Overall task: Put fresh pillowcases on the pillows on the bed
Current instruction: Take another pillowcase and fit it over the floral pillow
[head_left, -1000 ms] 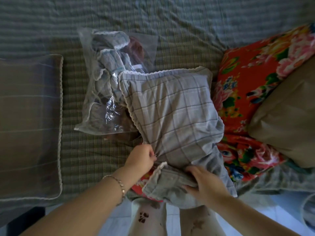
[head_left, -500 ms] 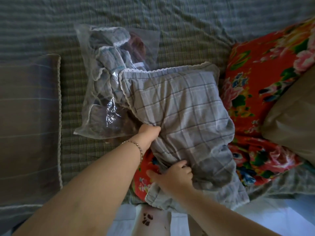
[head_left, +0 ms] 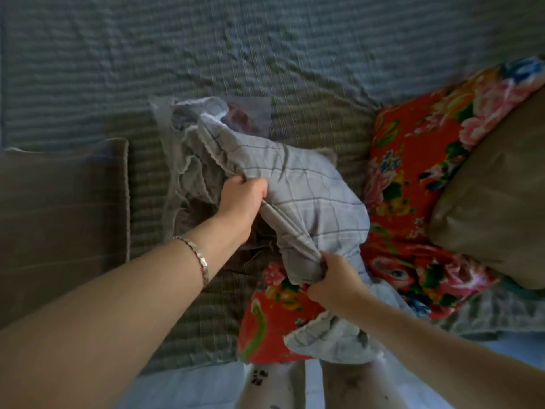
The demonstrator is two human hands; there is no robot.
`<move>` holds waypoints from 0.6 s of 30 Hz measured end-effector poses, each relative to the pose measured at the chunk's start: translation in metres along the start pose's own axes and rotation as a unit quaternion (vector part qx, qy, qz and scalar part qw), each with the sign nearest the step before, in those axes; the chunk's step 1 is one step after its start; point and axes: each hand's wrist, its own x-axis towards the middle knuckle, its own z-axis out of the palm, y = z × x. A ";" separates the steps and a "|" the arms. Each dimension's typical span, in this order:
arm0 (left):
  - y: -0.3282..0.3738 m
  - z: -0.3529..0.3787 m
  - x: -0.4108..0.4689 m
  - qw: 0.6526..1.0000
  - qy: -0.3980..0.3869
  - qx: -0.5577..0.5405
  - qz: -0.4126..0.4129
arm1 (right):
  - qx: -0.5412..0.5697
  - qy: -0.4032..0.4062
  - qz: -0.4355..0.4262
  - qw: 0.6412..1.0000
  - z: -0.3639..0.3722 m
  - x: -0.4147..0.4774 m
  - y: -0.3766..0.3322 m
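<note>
One view only, from the head camera, looking down at the bed (head_left: 265, 48) with its green striped sheet.

Both hands grip the same thing. The left hand (head_left: 243, 199) is closed tight on a bunch of the grey checked pillowcase (head_left: 309, 202), near its far left side. The right hand (head_left: 333, 278) is closed on a twisted bunch of the same cloth, nearer to the person. The picture is a bit blurry, so I cannot see each finger well.

The pillowcase sits in the middle of the bed, near the edge. It covers most of a red flowered pillow (head_left: 271, 317). The near end of that pillow pokes out from under the cloth, so I think this pillow is only partly covered. The cloth is bunched and needs pulling down and smoothing.

On the left lies a flat pillow (head_left: 62, 216) in a pale case with a lace edge. It looks done.

Just beyond the hands is a clear plastic bag (head_left: 182, 184) with more grey cloth inside, maybe more cases.

On the right is a big red flowered cloth (head_left: 418, 178), and a tan pillow (head_left: 495, 208) rests on it. That one has no checked case, so I think it is left to do.
</note>
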 end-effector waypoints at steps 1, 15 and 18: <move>0.015 -0.002 -0.013 0.999 0.008 -0.005 0.032 | 0.013 -0.029 -0.015 0.999 -0.012 -0.012 -0.011; 0.067 0.109 -0.063 0.841 -0.356 0.323 0.248 | 0.271 0.120 0.134 0.946 -0.150 0.005 0.083; -0.008 0.098 -0.045 0.820 -0.259 0.438 0.261 | 0.024 0.161 0.201 0.966 -0.160 0.021 0.134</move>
